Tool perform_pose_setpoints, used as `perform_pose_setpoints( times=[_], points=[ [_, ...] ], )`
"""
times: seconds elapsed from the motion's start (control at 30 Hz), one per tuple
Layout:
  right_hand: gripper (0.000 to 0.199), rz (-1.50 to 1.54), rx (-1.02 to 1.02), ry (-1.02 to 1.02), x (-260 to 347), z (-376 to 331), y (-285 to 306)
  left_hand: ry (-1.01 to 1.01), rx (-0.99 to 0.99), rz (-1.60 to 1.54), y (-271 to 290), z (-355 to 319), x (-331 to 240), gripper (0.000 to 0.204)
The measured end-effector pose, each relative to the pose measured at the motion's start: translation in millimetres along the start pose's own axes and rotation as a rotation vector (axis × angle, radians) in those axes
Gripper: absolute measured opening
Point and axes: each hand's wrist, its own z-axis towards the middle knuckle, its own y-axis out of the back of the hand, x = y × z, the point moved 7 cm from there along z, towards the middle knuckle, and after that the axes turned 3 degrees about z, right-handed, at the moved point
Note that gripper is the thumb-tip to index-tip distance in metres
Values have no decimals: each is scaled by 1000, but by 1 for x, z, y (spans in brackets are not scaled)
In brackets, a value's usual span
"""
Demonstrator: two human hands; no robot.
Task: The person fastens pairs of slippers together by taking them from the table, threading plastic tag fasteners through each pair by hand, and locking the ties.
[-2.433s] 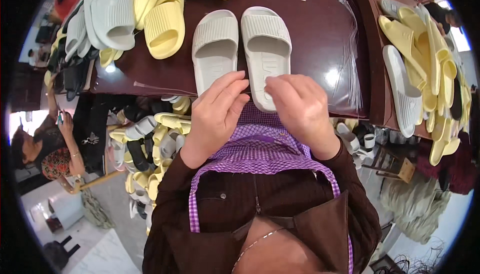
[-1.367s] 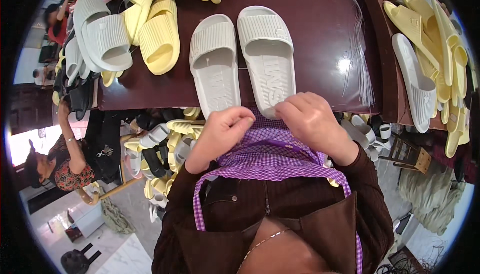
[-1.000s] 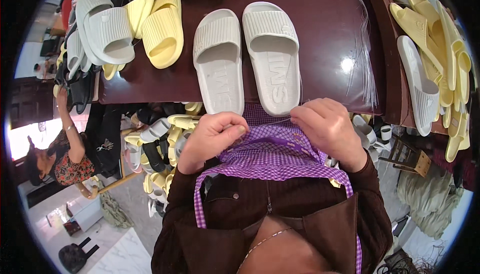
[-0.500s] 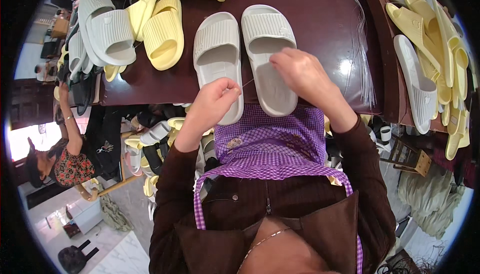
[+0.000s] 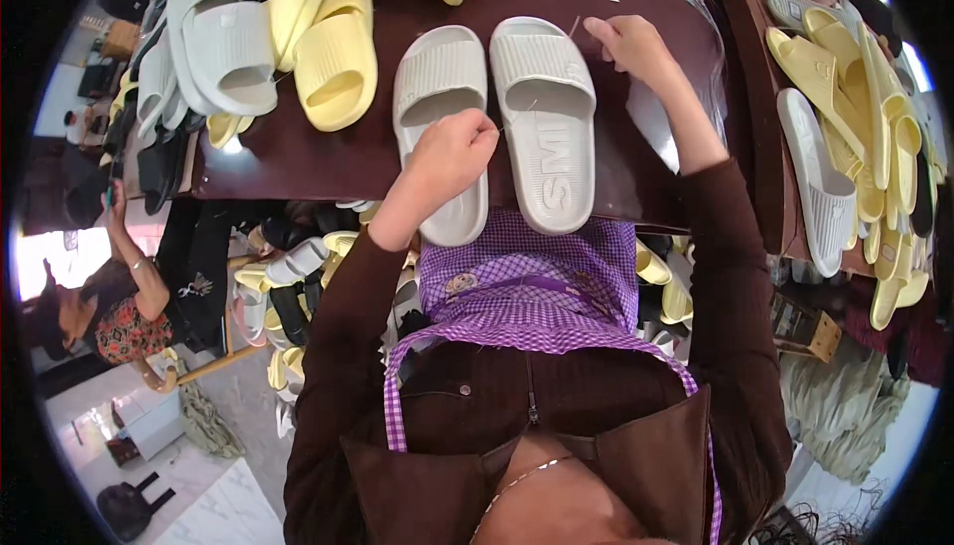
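Two light grey slide slippers lie side by side on the dark red table, the left slipper [image 5: 439, 63] and the right slipper [image 5: 552, 162], soles down with straps on the far side. My left hand [image 5: 449, 159] is closed in a pinch over the left slipper's opening, covering part of its footbed. A fine pale thread [image 5: 530, 106] shows between its fingertips and the right slipper's strap. Beyond the right slipper's outer edge, my right hand [image 5: 636, 46] is raised in a pinch. A short thin strand [image 5: 574, 25] shows by its fingertips.
Yellow slippers [image 5: 336, 58] and grey slippers [image 5: 234, 53] are piled at the table's left. A bundle of thin white strands [image 5: 717, 88] lies at the right. More yellow slippers [image 5: 874, 98] stack on the right-hand surface. A co-worker [image 5: 134, 311] is at the left.
My right hand has moved away from the right slipper, up and to the right, uncovering its footbed. My left hand has shifted up and right, over the left slipper.
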Motion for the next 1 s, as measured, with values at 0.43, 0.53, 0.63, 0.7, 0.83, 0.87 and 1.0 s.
perform_pose_setpoints(
  times=[0.43,0.53,0.63,0.7,0.83,0.87,1.0],
  points=[
    [20,211,-5,138,17,47,-39,-221,124,123,21,6,6,23],
    [11,548,50,217,50,29,-32,-272,195,92,18,-1,6,21],
    [10,521,93,264,57,24,-27,-248,320,-188,9,-10,-7,21],
    [10,514,120,288,57,28,-31,-251,267,-122,9,-11,-8,19],
    [12,424,123,317,45,42,-44,-322,80,85,8,-19,-11,13],
    [12,356,45,384,42,39,-40,-379,6,153,7,-24,-11,12],
    [10,145,-149,525,62,14,-30,-422,-85,374,15,-34,-20,13]
  ],
)
